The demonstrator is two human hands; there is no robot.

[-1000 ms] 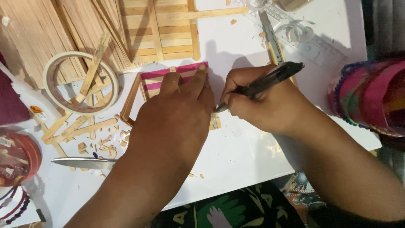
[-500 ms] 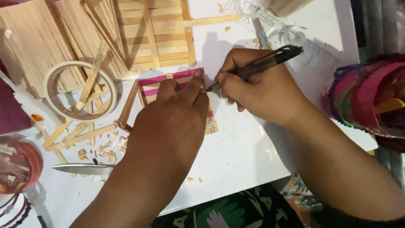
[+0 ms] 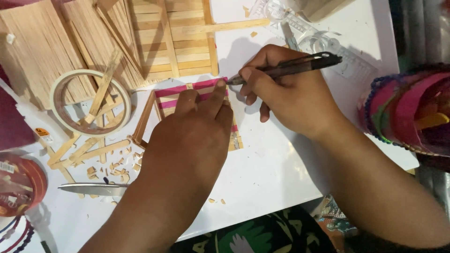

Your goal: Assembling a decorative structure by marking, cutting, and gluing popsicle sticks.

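My left hand [image 3: 190, 140] presses flat on a small panel of craft sticks [image 3: 180, 91] striped pink and plain wood, lying on the white table [image 3: 272, 173]. Its fingers reach the panel's top edge. My right hand [image 3: 288, 96] is shut on a dark pen-shaped cutter [image 3: 293, 67], whose tip touches the panel's upper right corner beside my left fingertips. Most of the panel is hidden under my left hand.
Larger stick panels [image 3: 178, 37] lie at the top left. A tape ring [image 3: 89, 103] sits over loose sticks [image 3: 89, 150] and wood chips. A metal blade [image 3: 91, 189] lies at the lower left, a clear ruler [image 3: 328, 47] at the top right, a colourful container [image 3: 412, 112] at the right edge.
My right hand slid the cutter up along the panel's right side to its top corner. My left hand stayed pressed on the panel.
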